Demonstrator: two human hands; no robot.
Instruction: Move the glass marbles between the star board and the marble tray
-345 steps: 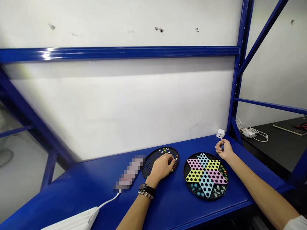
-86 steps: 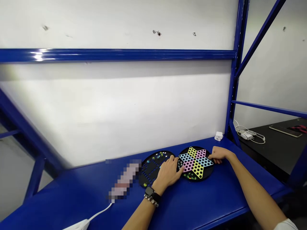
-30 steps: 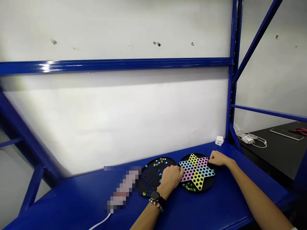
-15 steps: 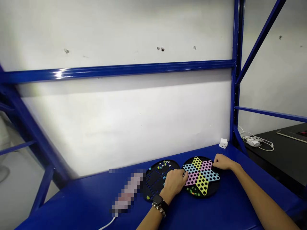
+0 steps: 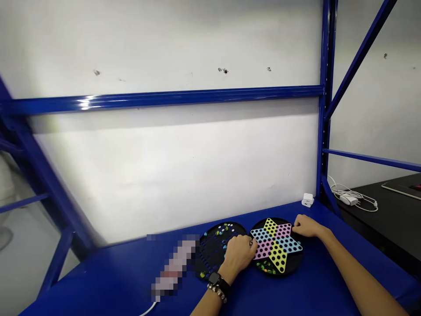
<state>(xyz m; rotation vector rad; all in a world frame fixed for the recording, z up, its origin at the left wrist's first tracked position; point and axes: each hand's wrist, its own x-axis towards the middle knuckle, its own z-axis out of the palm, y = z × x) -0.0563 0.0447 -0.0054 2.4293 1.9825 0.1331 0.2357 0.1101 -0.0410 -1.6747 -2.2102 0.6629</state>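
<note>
A star-shaped Chinese checkers board point(image 5: 273, 244) in yellow, pink and blue, dotted with holes, lies on a round black tray point(image 5: 294, 265). Green and orange marbles point(image 5: 267, 266) show past the star's lower left edge. My left hand point(image 5: 239, 253), with a watch and beaded bracelet at the wrist, is closed at the star's left side; most of its fingertips are hidden. At the upper right point, my right hand point(image 5: 307, 226) has its fingers pinched together against the board. A second round black tray point(image 5: 210, 248) with scattered marbles sits partly behind my left hand.
A pixelated pale object with a white cord point(image 5: 149, 309) lies left of the trays on the blue tabletop point(image 5: 108, 281). A white charger point(image 5: 308, 200) stands at the back right. Blue frame bars point(image 5: 197, 96) surround the tabletop. Tangled white cables point(image 5: 353, 193) rest on a black table.
The view has shifted slightly, so everything sits a little lower in the picture. Both hands stay at the board's sides, and the board has not visibly moved on its tray.
</note>
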